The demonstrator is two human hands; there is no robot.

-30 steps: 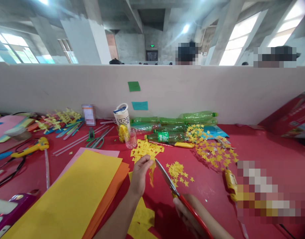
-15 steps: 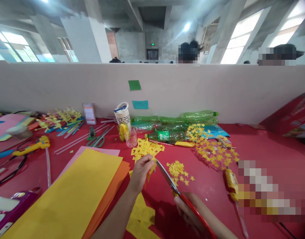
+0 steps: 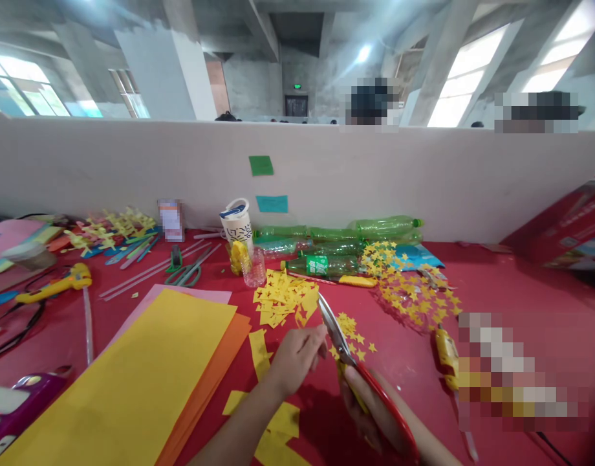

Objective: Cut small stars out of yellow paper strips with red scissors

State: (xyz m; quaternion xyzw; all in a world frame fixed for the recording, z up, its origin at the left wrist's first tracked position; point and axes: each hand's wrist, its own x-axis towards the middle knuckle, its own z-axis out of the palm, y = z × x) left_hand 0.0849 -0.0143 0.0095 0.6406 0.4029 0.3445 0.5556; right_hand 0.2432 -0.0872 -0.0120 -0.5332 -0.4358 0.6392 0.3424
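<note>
My right hand [image 3: 370, 401] is wrapped round a large pair of scissors [image 3: 378, 388] with red handles, the blades pointing up and away. Some yellow material shows beneath its fingers. My left hand [image 3: 300, 359] is closed beside the blades, its fingertips pinched together; what they hold, if anything, is hidden. Just beyond lies a heap of yellow paper scraps [image 3: 281, 298] with star-shaped holes. Right of the blades is a small pile of yellow paper stars [image 3: 348, 327]. Yellow paper strips [image 3: 282, 417] lie under my left forearm.
Yellow sheets [image 3: 147, 362] over orange ones are on the left of the red table. Green plastic bottles [image 3: 341, 265], a white cup [image 3: 237, 226] and a yellow utility knife [image 3: 357, 281] lie farther back. Glue guns [image 3: 77, 278] rest at both sides. A white partition [image 3: 375, 175] stands behind.
My left hand has come right and toward me, and the yellow paper in its fingers no longer shows there. A yellow scrap now shows at the heap's edge by the blade tips.
</note>
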